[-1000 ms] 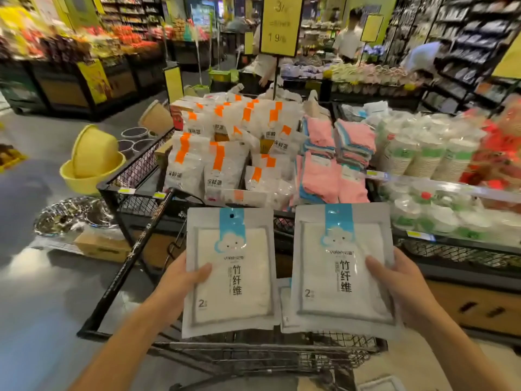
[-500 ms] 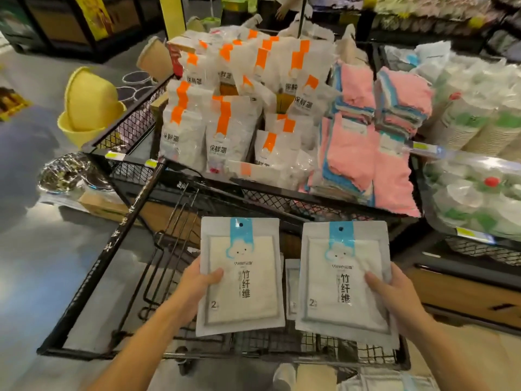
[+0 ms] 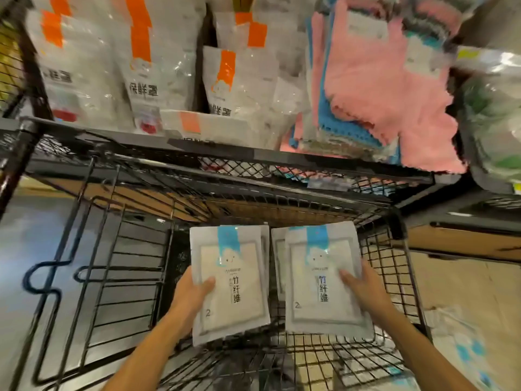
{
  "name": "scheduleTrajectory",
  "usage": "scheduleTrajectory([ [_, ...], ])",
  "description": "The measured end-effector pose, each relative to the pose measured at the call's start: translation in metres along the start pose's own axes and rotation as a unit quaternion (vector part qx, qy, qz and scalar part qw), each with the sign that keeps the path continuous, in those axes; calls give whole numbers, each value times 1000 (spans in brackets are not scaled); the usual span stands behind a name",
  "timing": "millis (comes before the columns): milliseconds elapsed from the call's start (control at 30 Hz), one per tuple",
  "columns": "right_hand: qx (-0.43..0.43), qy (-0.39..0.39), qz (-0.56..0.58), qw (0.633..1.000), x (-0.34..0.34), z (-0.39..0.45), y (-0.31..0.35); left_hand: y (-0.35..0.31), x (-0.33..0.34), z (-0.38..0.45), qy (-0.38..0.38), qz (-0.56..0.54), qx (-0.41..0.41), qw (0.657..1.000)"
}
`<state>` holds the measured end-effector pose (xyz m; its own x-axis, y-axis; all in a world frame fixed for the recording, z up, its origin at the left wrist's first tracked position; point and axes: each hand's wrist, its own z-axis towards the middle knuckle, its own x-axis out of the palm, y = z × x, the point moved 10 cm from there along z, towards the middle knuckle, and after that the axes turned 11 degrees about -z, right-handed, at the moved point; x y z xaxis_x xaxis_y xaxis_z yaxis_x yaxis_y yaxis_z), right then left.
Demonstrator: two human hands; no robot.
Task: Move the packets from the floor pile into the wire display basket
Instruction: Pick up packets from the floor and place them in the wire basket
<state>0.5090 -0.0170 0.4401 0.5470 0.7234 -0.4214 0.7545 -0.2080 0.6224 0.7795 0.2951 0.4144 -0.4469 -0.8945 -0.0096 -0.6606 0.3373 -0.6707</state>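
Note:
My left hand (image 3: 192, 294) grips a small stack of white packets (image 3: 234, 280) with a blue cloud header, thumb on the front. My right hand (image 3: 363, 287) grips a second stack of the same packets (image 3: 318, 277), thumb across the front. Both stacks hang side by side inside the black wire display basket (image 3: 135, 266), low above its mesh floor. More of the same packets (image 3: 462, 348) lie on the floor outside the basket at the lower right, blurred.
Above the basket a mesh shelf (image 3: 225, 162) carries white bags with orange labels (image 3: 158, 66) and pink and blue cloths (image 3: 375, 88). Cardboard (image 3: 465, 280) lies on the floor to the right. Grey floor shows at the left.
Both hands have lowered the two stacks from above the basket rim down inside it. The view has tilted down and moved closer to the shelf.

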Motion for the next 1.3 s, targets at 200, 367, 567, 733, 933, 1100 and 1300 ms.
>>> scheduleTrajectory([
  [200, 41, -7, -28, 999, 48, 72, -39, 38, 6, 92, -16, 32, -14, 999],
  [367, 43, -28, -85, 995, 78, 124, -63, 81, 15, 156, -35, 48, -25, 998],
  [567, 37, -92, -149, 984, 89, 159, -83, 94, 30, 202, -23, 105, 33, 994],
  [733, 25, -160, -186, 969, 94, 166, -92, 91, 26, 210, -61, 159, 122, 978],
  [933, 30, -181, -288, 940, 109, 173, -92, 109, 53, 213, -29, 431, 218, 875],
  [1100, 52, -186, -440, 877, 114, 175, -88, 122, 67, 213, -39, 494, 178, 850],
  [1300, -14, -155, -552, 819, 106, 155, -64, 93, 78, 192, -33, 565, 189, 803],
])
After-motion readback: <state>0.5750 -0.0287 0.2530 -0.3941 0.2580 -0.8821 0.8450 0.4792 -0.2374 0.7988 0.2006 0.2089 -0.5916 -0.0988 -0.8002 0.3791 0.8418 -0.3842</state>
